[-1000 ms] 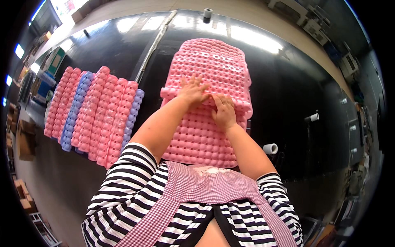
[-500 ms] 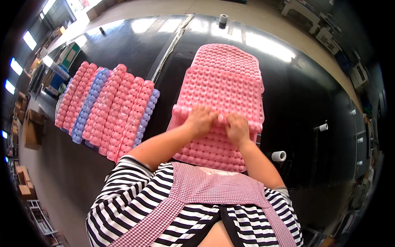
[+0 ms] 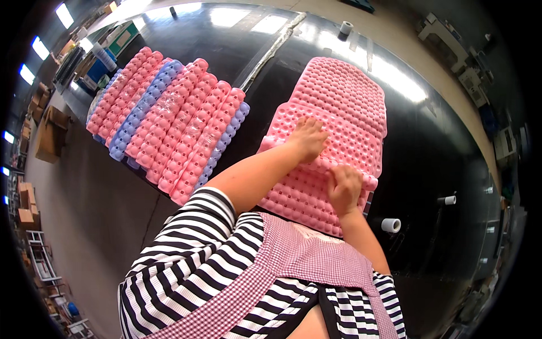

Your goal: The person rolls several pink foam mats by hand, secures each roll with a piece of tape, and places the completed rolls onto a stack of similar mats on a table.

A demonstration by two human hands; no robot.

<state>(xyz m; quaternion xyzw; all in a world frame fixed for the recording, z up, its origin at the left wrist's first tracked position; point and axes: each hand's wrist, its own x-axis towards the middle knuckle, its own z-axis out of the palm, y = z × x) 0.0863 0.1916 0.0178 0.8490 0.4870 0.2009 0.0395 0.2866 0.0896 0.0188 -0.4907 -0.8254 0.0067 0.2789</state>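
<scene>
Far left on the black table (image 3: 429,147): stack of folded pink and blue bubble mats (image 3: 169,118), untouched. Centre: pink bubble mat (image 3: 339,107) lying flat, fold ridge across its middle. Left hand (image 3: 307,138) presses open-palmed on the fold, gripping nothing; right hand (image 3: 344,189) pinches the folded edge. My read: keep the edges aligned, press evenly along the crease. Tape rolls (image 3: 390,225) at right.

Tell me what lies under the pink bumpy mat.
The pink bumpy mat lies on the glossy black table; both hands, left hand and right hand, press its fold. Anything beneath is covered.
</scene>
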